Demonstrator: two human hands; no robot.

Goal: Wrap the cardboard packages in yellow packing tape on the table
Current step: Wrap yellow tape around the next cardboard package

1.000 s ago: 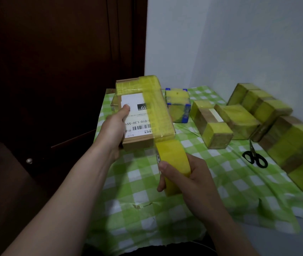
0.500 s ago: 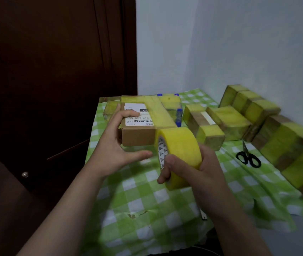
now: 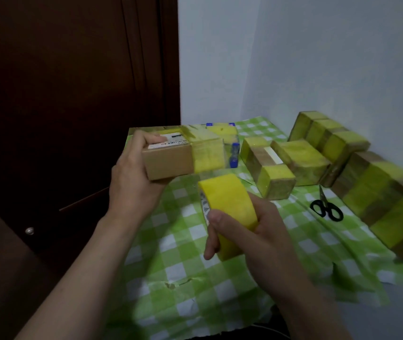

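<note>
A dark wooden door (image 3: pixel 73 94) fills the left of the scene. In front of it, the left hand (image 3: pixel 131 177) holds a cardboard package (image 3: pixel 168 163) lifted above the near-left part of the table (image 3: pixel 178 244), which is covered by a green and white checked cloth. The fingers are curled over the top of the package's left end and the palm supports it from below. The package's left part is bare cardboard with a white label on top; a band of yellow tape (image 3: pixel 208 154) already covers its right end.

Just below and to the right of that taped end is the tape roll (image 3: pixel 228 212). The right hand (image 3: pixel 259 239) grips it, with the thumb across its near face and the fingers wrapped behind. Whether a strip joins roll and package cannot be told.

This looks like mid-wrap. The next move probably calls for passing the roll round the package, keeping the strip taut, towards the bare cardboard.

Further right lie finished wrapped packages (image 3: pixel 276 168), black scissors (image 3: pixel 327 209) and a far-right row of taped boxes (image 3: pixel 379 192).
</note>
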